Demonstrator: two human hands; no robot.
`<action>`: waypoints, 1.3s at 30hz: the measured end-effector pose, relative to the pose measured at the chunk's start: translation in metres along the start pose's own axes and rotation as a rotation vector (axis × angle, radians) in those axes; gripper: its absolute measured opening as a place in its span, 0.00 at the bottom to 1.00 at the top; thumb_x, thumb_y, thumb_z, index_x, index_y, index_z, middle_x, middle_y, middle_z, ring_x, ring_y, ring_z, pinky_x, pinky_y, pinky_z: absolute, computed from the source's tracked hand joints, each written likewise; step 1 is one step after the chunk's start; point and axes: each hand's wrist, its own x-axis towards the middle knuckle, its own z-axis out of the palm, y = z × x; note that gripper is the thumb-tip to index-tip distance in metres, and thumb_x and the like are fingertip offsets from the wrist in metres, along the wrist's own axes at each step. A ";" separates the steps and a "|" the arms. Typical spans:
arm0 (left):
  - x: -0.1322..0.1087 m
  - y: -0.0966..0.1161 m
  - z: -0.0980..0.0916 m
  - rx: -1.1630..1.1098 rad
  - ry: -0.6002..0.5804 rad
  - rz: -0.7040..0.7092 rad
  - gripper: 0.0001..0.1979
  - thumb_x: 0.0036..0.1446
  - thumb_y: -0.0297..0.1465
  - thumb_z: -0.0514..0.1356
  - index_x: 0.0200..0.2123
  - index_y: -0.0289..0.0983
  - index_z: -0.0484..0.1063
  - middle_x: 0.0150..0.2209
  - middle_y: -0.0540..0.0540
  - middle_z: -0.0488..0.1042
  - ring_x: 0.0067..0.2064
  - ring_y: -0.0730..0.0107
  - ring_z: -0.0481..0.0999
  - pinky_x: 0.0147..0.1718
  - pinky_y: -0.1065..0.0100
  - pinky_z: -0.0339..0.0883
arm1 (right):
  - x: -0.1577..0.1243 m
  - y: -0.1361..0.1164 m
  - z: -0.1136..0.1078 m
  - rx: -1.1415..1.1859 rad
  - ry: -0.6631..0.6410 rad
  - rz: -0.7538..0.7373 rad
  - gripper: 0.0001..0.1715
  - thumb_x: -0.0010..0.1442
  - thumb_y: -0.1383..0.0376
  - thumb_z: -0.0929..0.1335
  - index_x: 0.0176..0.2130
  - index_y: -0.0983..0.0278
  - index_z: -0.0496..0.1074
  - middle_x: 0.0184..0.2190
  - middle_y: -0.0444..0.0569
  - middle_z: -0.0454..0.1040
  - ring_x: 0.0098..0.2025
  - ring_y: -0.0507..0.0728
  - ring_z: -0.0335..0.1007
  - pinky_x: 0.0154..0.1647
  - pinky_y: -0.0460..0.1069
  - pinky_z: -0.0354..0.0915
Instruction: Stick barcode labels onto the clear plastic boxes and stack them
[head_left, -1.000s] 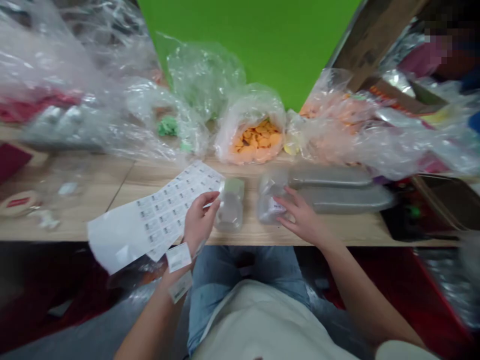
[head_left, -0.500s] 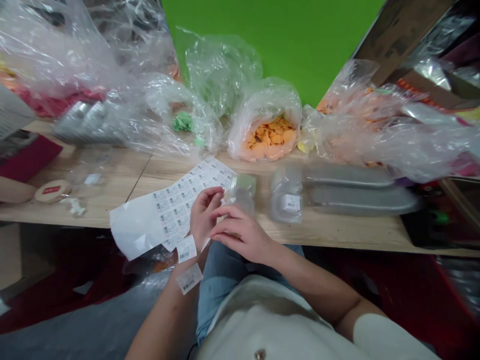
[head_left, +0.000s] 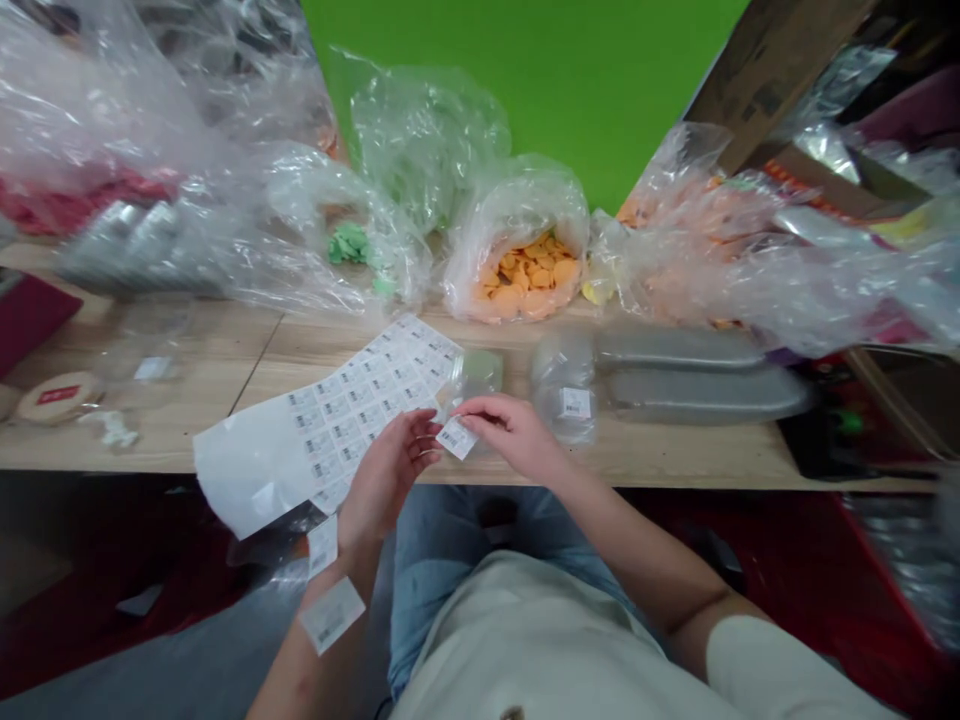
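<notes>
My right hand (head_left: 510, 432) pinches a small white sticker label (head_left: 456, 438) just peeled from a label sheet (head_left: 330, 425) that lies over the table's front edge. My left hand (head_left: 391, 470) grips the right edge of that sheet, fingers curled, close beside the label. Two spare labels cling to my left wrist (head_left: 330, 610). A small clear plastic packet with green content (head_left: 480, 372) lies right behind both hands. A second packet with a label stuck on it (head_left: 574, 400) rests to the right.
Open plastic bags hold orange discs (head_left: 529, 272) and green pieces (head_left: 349, 243) at the back. Two long grey packs (head_left: 690, 375) lie at right. A round tape roll (head_left: 52, 397) sits at far left on the wooden table (head_left: 225, 360). Crumpled clear bags crowd both sides.
My right hand left the labelled packet, came to the sheet, and now holds a peeled label. The left hand slid slightly lower on the sheet.
</notes>
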 end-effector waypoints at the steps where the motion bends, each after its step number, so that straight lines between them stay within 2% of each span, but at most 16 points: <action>1: -0.005 0.003 0.002 0.088 -0.046 0.023 0.17 0.53 0.41 0.58 0.43 0.38 0.70 0.38 0.47 0.72 0.38 0.73 0.71 0.37 0.71 0.66 | 0.003 0.003 -0.003 -0.040 -0.040 -0.014 0.11 0.58 0.66 0.65 0.40 0.62 0.74 0.35 0.46 0.75 0.37 0.52 0.70 0.39 0.47 0.64; 4: -0.012 0.006 0.013 0.324 -0.094 0.125 0.18 0.49 0.35 0.63 0.45 0.40 0.68 0.31 0.52 0.70 0.33 0.77 0.69 0.35 0.74 0.63 | 0.005 0.011 -0.006 -0.085 -0.068 -0.051 0.17 0.58 0.65 0.65 0.48 0.60 0.70 0.38 0.47 0.73 0.38 0.52 0.68 0.41 0.49 0.63; 7: -0.012 0.001 0.024 0.318 -0.038 0.155 0.18 0.50 0.34 0.62 0.46 0.40 0.67 0.29 0.54 0.69 0.30 0.79 0.68 0.34 0.74 0.62 | 0.000 0.016 -0.002 0.021 0.068 0.074 0.25 0.54 0.63 0.67 0.52 0.61 0.65 0.40 0.48 0.71 0.37 0.52 0.68 0.39 0.49 0.64; 10: -0.007 -0.008 0.029 0.306 0.034 0.144 0.20 0.50 0.35 0.62 0.47 0.39 0.66 0.29 0.53 0.70 0.30 0.76 0.69 0.32 0.73 0.63 | -0.004 0.022 0.000 0.162 0.108 0.191 0.18 0.54 0.63 0.67 0.46 0.62 0.67 0.32 0.45 0.70 0.32 0.51 0.67 0.34 0.48 0.65; 12: -0.002 -0.014 0.027 0.397 0.094 0.203 0.21 0.49 0.36 0.62 0.47 0.39 0.66 0.32 0.50 0.72 0.33 0.72 0.72 0.34 0.70 0.65 | -0.003 0.027 -0.002 0.133 0.163 0.183 0.13 0.55 0.64 0.66 0.42 0.62 0.68 0.28 0.43 0.69 0.30 0.51 0.66 0.34 0.48 0.64; 15: 0.007 -0.021 0.020 0.623 0.181 0.401 0.19 0.52 0.36 0.59 0.48 0.40 0.66 0.46 0.43 0.72 0.44 0.64 0.72 0.42 0.63 0.65 | 0.004 0.036 -0.005 -0.002 0.285 0.168 0.14 0.54 0.66 0.66 0.43 0.60 0.66 0.28 0.41 0.69 0.31 0.51 0.66 0.35 0.48 0.63; 16: 0.011 -0.023 0.018 0.688 0.162 0.458 0.18 0.54 0.35 0.57 0.49 0.40 0.66 0.51 0.43 0.70 0.48 0.63 0.70 0.46 0.61 0.63 | 0.007 0.038 -0.006 -0.021 0.273 0.178 0.16 0.54 0.67 0.66 0.44 0.60 0.66 0.28 0.41 0.69 0.30 0.51 0.67 0.35 0.48 0.63; 18: 0.017 -0.029 0.014 0.763 0.046 0.516 0.19 0.57 0.33 0.53 0.53 0.41 0.64 0.56 0.44 0.65 0.56 0.62 0.64 0.54 0.59 0.57 | 0.014 0.043 -0.006 -0.024 0.197 0.199 0.18 0.53 0.68 0.66 0.46 0.60 0.64 0.27 0.40 0.69 0.29 0.51 0.67 0.34 0.49 0.64; 20: 0.021 -0.035 0.011 0.759 -0.047 0.524 0.20 0.59 0.32 0.51 0.55 0.41 0.62 0.58 0.45 0.63 0.59 0.63 0.60 0.58 0.58 0.50 | 0.019 0.046 -0.006 -0.029 0.134 0.210 0.19 0.53 0.68 0.66 0.46 0.61 0.64 0.26 0.40 0.69 0.29 0.50 0.67 0.34 0.49 0.64; 21: 0.022 -0.037 0.011 0.738 -0.054 0.523 0.20 0.59 0.32 0.50 0.55 0.40 0.62 0.58 0.45 0.63 0.59 0.64 0.60 0.59 0.58 0.49 | 0.021 0.048 -0.005 -0.035 0.122 0.214 0.20 0.53 0.68 0.66 0.47 0.61 0.64 0.26 0.39 0.69 0.29 0.50 0.67 0.34 0.48 0.64; 25: 0.022 -0.038 0.011 0.655 -0.022 0.504 0.19 0.60 0.32 0.49 0.55 0.40 0.63 0.56 0.45 0.65 0.58 0.64 0.62 0.59 0.58 0.48 | 0.022 0.052 -0.004 -0.027 0.098 0.212 0.21 0.53 0.69 0.67 0.48 0.61 0.63 0.27 0.39 0.69 0.30 0.50 0.67 0.35 0.48 0.64; 32: 0.022 -0.034 0.014 0.682 -0.012 0.504 0.18 0.60 0.33 0.50 0.53 0.41 0.63 0.55 0.45 0.67 0.57 0.65 0.63 0.57 0.59 0.52 | 0.023 0.054 -0.004 -0.034 0.068 0.189 0.23 0.54 0.69 0.66 0.50 0.62 0.62 0.27 0.39 0.69 0.28 0.49 0.66 0.33 0.47 0.63; 36: 0.025 -0.037 0.019 0.699 0.048 0.494 0.20 0.57 0.34 0.54 0.53 0.40 0.62 0.53 0.43 0.68 0.54 0.63 0.66 0.53 0.59 0.58 | 0.023 0.054 -0.001 -0.152 0.062 0.165 0.23 0.55 0.69 0.66 0.51 0.62 0.62 0.27 0.40 0.70 0.28 0.50 0.66 0.33 0.47 0.64; 39: 0.029 -0.039 0.023 0.741 0.111 0.511 0.20 0.54 0.34 0.57 0.51 0.41 0.63 0.51 0.42 0.69 0.52 0.62 0.68 0.50 0.58 0.60 | 0.018 0.051 0.004 -0.368 0.098 0.049 0.25 0.56 0.69 0.65 0.54 0.61 0.61 0.32 0.45 0.71 0.35 0.54 0.67 0.40 0.51 0.65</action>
